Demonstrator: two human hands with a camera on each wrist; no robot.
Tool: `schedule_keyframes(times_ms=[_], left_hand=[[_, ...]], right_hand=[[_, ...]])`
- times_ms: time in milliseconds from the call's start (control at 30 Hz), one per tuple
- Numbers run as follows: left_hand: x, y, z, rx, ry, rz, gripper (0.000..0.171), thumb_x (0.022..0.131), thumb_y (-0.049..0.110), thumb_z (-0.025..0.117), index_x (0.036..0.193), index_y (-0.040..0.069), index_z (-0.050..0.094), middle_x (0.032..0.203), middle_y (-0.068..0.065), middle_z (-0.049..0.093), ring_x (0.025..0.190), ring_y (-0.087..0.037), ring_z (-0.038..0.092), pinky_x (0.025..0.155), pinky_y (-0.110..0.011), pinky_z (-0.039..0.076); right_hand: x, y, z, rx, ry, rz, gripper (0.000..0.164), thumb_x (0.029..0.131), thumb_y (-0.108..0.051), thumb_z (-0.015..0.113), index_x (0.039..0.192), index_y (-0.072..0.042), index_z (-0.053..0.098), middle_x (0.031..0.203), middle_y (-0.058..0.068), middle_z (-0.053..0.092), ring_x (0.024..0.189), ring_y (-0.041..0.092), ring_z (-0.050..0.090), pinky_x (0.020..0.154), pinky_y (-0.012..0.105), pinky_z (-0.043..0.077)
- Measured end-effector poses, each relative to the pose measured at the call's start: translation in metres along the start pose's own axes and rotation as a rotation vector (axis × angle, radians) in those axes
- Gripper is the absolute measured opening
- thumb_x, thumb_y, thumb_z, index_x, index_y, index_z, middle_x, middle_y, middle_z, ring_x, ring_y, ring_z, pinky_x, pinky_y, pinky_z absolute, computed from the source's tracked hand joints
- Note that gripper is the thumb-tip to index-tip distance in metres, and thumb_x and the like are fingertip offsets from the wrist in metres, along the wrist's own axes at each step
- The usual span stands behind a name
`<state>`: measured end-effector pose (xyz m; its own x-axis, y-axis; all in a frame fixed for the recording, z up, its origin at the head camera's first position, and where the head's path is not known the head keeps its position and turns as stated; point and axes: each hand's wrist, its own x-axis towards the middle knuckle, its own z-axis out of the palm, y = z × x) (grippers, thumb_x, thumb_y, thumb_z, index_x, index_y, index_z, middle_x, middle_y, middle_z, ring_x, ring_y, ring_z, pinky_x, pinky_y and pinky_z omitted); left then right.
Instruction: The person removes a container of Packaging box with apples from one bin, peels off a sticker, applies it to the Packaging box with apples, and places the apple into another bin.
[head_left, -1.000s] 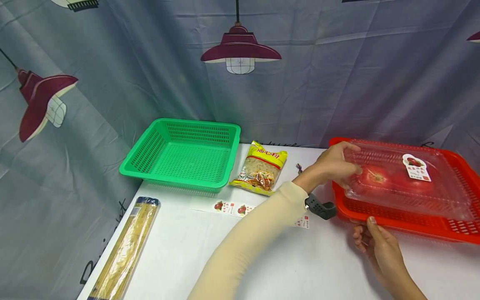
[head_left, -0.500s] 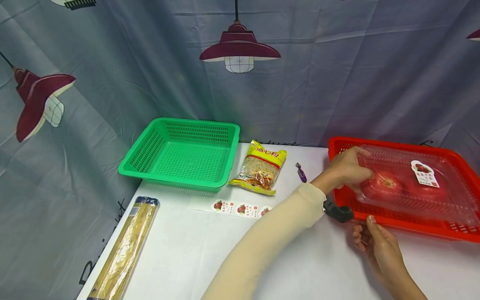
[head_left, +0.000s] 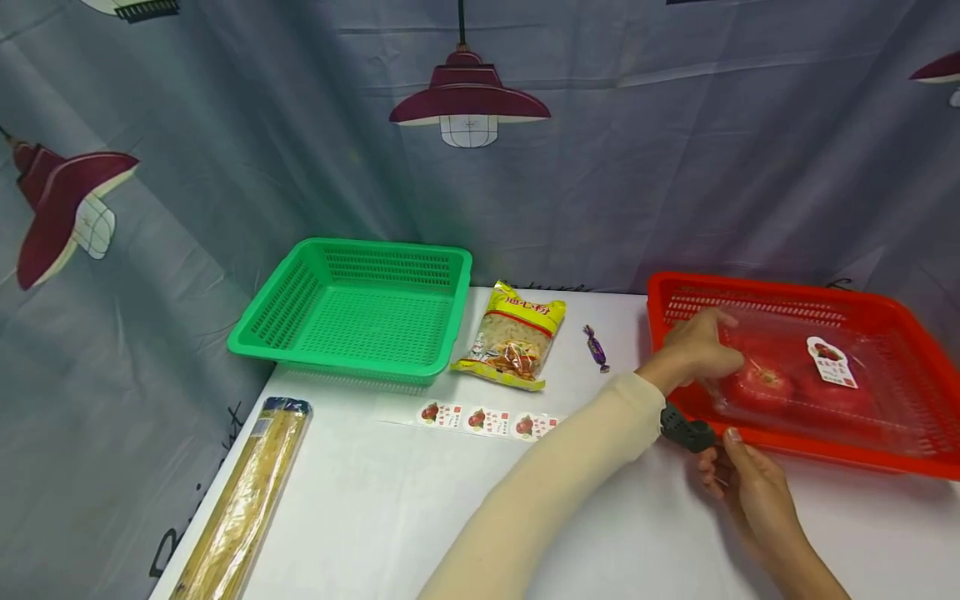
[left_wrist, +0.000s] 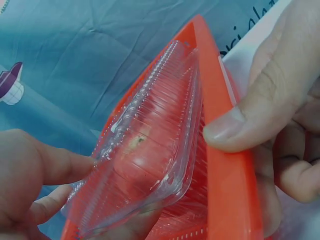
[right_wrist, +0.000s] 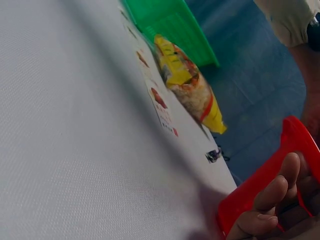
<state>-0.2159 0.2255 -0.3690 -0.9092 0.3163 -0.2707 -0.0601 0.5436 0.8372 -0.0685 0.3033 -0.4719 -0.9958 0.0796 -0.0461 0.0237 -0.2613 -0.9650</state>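
Note:
My left hand (head_left: 697, 354) grips the near left end of a clear plastic clamshell box (head_left: 888, 421) with a white label (head_left: 831, 362). Round red fruit (head_left: 765, 385) shows through its lid. The box lies within the red basket (head_left: 918, 337), tilted in the left wrist view, where left fingers (left_wrist: 65, 162) hold its edge, thumb and fingers on opposite sides. At the basket's front left, my right hand (head_left: 753, 496) pinches the rim; its thumb (left_wrist: 230, 127) lies over the rim, other fingers curled below.
To the left stands a green basket (head_left: 360, 329). Near it lie a yellow bag of dry food (head_left: 513, 337), a purple wrapped candy (head_left: 596, 348) and a strip of stickers (head_left: 487, 421). A long pack of yellow sticks (head_left: 247, 500) lies along the left table edge. A curtain hangs behind.
My left hand has moved right and down with the clear box, which now sits lower inside the red basket. The candy has come out from behind my arm. My right hand stays at the rim.

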Motion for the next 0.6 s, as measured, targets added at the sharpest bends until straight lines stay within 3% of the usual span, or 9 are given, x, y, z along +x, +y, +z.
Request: schedule_keyframes(times_ms=[133, 300, 400, 600], left_hand=[[0.003, -0.004, 0.002, 0.025, 0.024, 0.008, 0.052, 0.075, 0.007, 0.076, 0.117, 0.033, 0.062, 0.092, 0.008, 0.053, 0.074, -0.012, 0.05, 0.043, -0.028, 0.048], [0.004, -0.005, 0.005, 0.016, 0.041, 0.001, 0.049, 0.075, 0.006, 0.076, 0.115, 0.031, 0.062, 0.096, 0.005, 0.052, 0.088, -0.013, 0.046, 0.043, -0.028, 0.049], [0.002, -0.004, 0.008, -0.01, 0.053, -0.029, 0.048, 0.075, 0.005, 0.077, 0.114, 0.03, 0.063, 0.096, 0.004, 0.05, 0.091, -0.015, 0.045, 0.045, -0.028, 0.049], [-0.001, 0.0, 0.013, 0.036, 0.092, -0.116, 0.047, 0.074, 0.009, 0.079, 0.111, 0.034, 0.063, 0.1, 0.005, 0.05, 0.087, -0.016, 0.045, 0.051, -0.029, 0.046]], right_hand=[[0.001, 0.0, 0.001, -0.016, -0.002, 0.013, 0.039, 0.107, -0.026, 0.041, 0.088, -0.007, 0.07, 0.078, 0.002, 0.063, 0.067, 0.013, 0.056, 0.057, 0.021, 0.046], [0.002, -0.001, 0.001, -0.029, -0.002, 0.017, 0.04, 0.107, -0.027, 0.041, 0.088, -0.008, 0.07, 0.077, 0.003, 0.062, 0.066, 0.013, 0.056, 0.057, 0.022, 0.045], [0.003, -0.003, 0.001, -0.035, 0.003, 0.022, 0.039, 0.107, -0.027, 0.041, 0.09, -0.01, 0.071, 0.076, 0.003, 0.062, 0.066, 0.013, 0.056, 0.057, 0.022, 0.046], [0.002, -0.003, 0.002, -0.03, 0.002, 0.02, 0.04, 0.107, -0.025, 0.039, 0.088, -0.01, 0.071, 0.073, 0.003, 0.061, 0.065, 0.012, 0.055, 0.056, 0.022, 0.045]])
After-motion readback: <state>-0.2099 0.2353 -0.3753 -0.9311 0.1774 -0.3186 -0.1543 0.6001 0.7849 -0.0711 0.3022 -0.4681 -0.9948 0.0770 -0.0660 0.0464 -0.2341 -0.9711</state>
